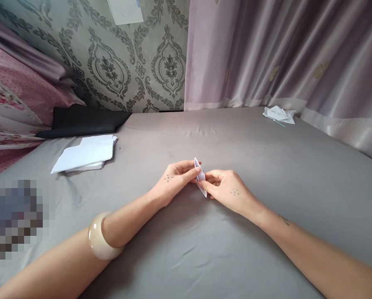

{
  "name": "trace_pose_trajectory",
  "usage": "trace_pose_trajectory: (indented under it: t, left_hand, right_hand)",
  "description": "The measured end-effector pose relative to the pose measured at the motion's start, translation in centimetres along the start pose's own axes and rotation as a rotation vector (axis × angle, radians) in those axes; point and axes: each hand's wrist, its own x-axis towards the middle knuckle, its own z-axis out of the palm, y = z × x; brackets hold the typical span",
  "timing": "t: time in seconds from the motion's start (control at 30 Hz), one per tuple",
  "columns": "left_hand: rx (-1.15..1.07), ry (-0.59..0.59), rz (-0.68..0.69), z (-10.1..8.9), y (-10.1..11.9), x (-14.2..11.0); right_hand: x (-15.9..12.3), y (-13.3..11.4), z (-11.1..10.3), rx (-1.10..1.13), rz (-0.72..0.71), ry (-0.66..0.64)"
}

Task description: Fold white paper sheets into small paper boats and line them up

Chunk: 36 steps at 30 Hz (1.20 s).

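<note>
Left grip (174, 178) and right grip (231, 189), nearly closed, pinch folded paper (201, 176) — likely light, crushable — best held by creased edges.

The left hand (174, 180) and right hand (231, 191) are jointly pinching a small folded white paper (201, 177) above a gray cloth-covered surface (179, 245); a cream bangle (101, 236) is encircling the left forearm; a stack of white paper sheets (85, 153) is lying near a black cloth (86, 121), while folded white papers (279, 113) are resting near the lilac curtain (248, 54), beside a thin greenish stick (279, 123)
</note>
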Motion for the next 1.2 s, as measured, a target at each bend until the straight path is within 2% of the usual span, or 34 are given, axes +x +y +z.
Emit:
trace_pose_trajectory:
  t: [0.17,0.37,0.57,0.7,0.83,1.0,1.2]
  left_hand:
    - [-0.02,-0.031,0.018,-0.2,-0.6,0.3]
    - [0.0,-0.055,0.04,-0.1,0.0,0.0]
    - [0.123,0.074,0.065,0.7,-0.4,-0.2]
    - [0.185,0.108,-0.02,1.0,-0.7,-0.1]
    - [0.244,0.16,-0.054,0.7,-0.4,0.0]
    - [0.305,0.19,-0.057,0.3,-0.2,0.0]
    - [0.374,0.122,-0.013,0.2,-0.6,-0.2]
  right_hand:
    - [-0.2,-0.5,0.3,-0.104,-0.054,0.088]
    - [-0.1,-0.4,0.7,-0.196,-0.117,0.188]
    - [0.3,0.0,1.4,-0.295,-0.106,0.263]
    - [0.4,0.2,1.9,-0.327,-0.139,0.328]
    - [0.3,0.0,2.0,-0.332,-0.174,0.29]
    - [0.2,-0.2,1.2,-0.129,-0.128,0.13]
    - [0.6,0.2,1.0,-0.02,-0.078,0.158]
